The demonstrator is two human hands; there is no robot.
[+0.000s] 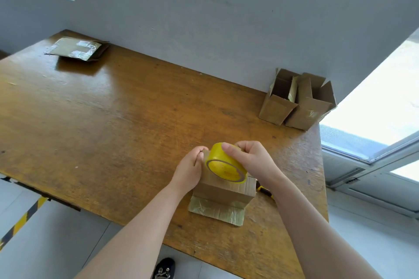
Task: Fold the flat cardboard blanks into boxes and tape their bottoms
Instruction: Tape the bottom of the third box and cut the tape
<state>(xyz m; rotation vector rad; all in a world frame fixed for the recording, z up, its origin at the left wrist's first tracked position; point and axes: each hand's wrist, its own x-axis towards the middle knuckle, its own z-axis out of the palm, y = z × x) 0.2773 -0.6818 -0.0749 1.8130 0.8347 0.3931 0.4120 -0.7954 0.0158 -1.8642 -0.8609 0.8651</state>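
Observation:
A small cardboard box (224,192) stands upside down near the front right of the wooden table (113,120), its taped lower flap spread flat toward me. My right hand (251,158) grips a yellow tape roll (224,165) that rests on top of the box. My left hand (189,167) presses against the box's far left top edge, fingers curled at the tape's end. The box top is mostly hidden by the roll and hands.
Two folded open boxes (297,102) stand at the table's back right corner against the wall. Flat cardboard blanks (76,48) with tape patches lie at the back left. A yellow-black tool (264,190) pokes out right of the box. A window is at right.

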